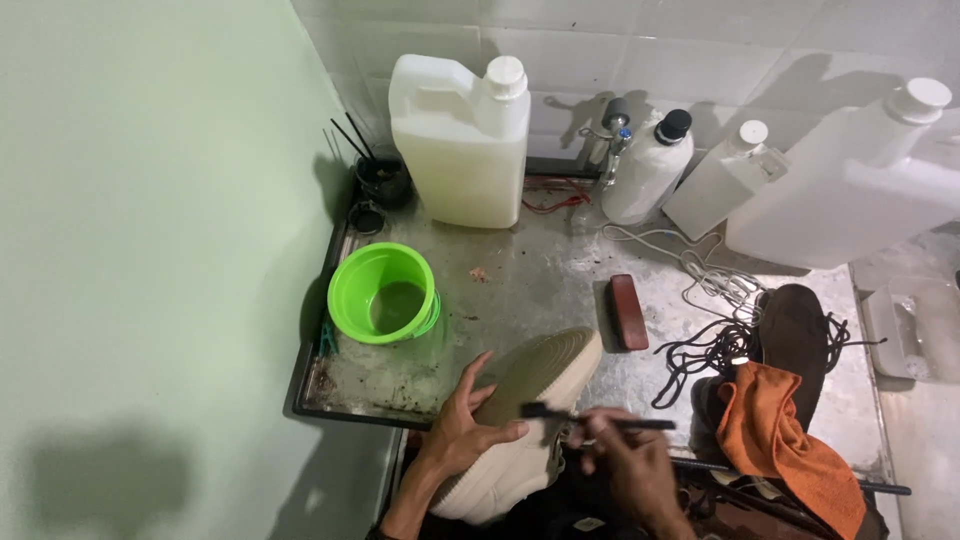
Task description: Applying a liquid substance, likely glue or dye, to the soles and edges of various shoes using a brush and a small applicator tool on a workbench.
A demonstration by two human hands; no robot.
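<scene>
My left hand [466, 418] grips a cream-coloured shoe [540, 372] held sole-up, its toe pointing away over the metal tray [520, 280]. My right hand [628, 462] holds a thin black brush [590, 416] by its handle, with the bristle end lying against the side of the shoe's sole. Both hands are at the bottom centre of the view, just in front of the tray's near edge.
A green bowl [383, 293] of water sits at the tray's left. A dark red brush [628, 311], black laces [715, 345], a dark insole [796, 345] and an orange cloth [782, 440] lie to the right. White jugs [462, 140] and bottles [650, 165] line the tiled wall.
</scene>
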